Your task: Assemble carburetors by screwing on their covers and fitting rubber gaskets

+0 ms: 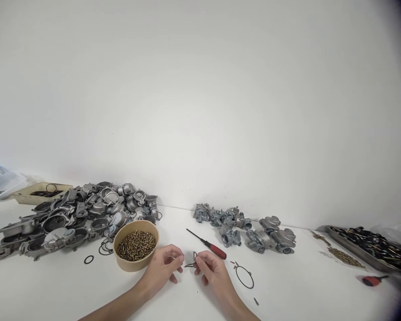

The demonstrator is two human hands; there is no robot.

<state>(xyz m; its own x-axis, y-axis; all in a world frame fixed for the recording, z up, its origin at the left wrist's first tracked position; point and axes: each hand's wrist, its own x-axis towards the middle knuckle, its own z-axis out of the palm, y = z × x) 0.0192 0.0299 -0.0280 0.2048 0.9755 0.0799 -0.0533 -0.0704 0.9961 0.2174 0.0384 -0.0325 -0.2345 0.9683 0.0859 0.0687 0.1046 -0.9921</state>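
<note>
We pinch a thin black band (189, 265) in our right hand (212, 269); its free end points left, toward our left hand (161, 267), just beside it but apart. The left fingers curl loosely; we cannot tell whether their tips meet. Under us spreads the white tabletop (187, 305), with 1 bowl (131, 266) beside the left hand and 1 screwdriver (217, 250) slanting toward the back edge, against a plain wall (200, 111).

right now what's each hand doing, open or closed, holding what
Left hand: loosely curled, nothing visible in it; whether it pinches anything cannot be told.
Right hand: closed, holding a thin black piece.
</note>
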